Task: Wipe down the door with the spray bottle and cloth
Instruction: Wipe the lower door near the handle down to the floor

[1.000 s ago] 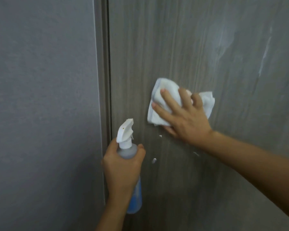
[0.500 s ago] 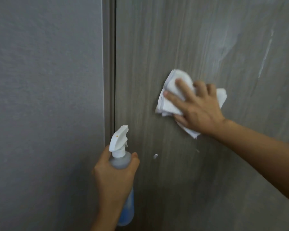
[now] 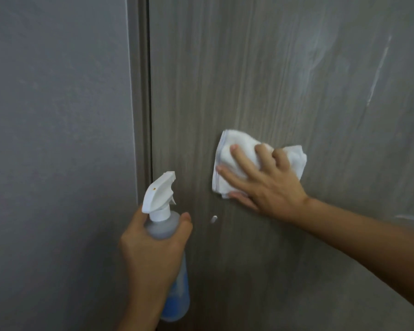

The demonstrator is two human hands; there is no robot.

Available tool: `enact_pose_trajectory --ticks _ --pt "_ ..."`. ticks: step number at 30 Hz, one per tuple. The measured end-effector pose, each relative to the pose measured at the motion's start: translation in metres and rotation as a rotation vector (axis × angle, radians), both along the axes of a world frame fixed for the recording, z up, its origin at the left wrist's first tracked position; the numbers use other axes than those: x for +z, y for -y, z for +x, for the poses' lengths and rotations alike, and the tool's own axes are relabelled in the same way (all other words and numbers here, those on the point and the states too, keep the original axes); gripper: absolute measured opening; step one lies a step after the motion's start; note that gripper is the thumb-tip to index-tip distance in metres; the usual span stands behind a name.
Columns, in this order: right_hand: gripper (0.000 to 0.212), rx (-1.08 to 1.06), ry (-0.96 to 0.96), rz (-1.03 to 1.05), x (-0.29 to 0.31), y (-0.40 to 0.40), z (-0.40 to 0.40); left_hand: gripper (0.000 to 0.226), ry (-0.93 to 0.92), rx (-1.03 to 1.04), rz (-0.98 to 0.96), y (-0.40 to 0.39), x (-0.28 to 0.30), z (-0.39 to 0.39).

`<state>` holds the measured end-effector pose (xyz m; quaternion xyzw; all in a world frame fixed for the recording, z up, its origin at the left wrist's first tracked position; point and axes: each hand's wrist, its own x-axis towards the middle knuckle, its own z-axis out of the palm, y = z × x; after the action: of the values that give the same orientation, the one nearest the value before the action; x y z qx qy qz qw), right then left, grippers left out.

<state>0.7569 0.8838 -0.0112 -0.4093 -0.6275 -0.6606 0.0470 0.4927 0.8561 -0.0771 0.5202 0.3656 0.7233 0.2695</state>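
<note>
I see my right hand (image 3: 270, 185) has carried the cloth (image 3: 239, 158) across the door (image 3: 273, 80): a second ago it sat low near the hinge-side edge, half a second ago it had swept up and away from that edge, and now it is back down and closer to the edge again. The cloth's bunching has changed too; the tail that hung below my palm half a second ago now pokes out beyond my fingers on the far side. My left hand (image 3: 151, 249) with the spray bottle (image 3: 165, 225) has shifted only slightly relative to the door's edge.
</note>
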Motion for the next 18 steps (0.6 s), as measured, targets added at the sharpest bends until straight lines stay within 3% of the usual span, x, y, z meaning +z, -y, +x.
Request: enact_pose_trajectory --ticks 4,9,15,18 --pt "0.062 -0.051 0.126 -0.041 -0.025 0.001 0.005 0.035 -0.019 -0.029 -0.008 0.002 -0.011 0.012" --pt "0.062 0.028 0.159 -0.094 0.000 0.004 0.010 0.030 -0.035 -0.079 -0.024 0.009 -0.014 0.024" --pt "0.062 0.005 -0.128 0.146 0.034 0.027 0.041 0.030 -0.027 -0.111 0.005 0.014 -0.012 0.026" --pt "0.062 -0.049 -0.333 0.262 0.023 0.042 0.051 0.033 -0.028 -0.121 0.041 0.014 -0.010 0.027"
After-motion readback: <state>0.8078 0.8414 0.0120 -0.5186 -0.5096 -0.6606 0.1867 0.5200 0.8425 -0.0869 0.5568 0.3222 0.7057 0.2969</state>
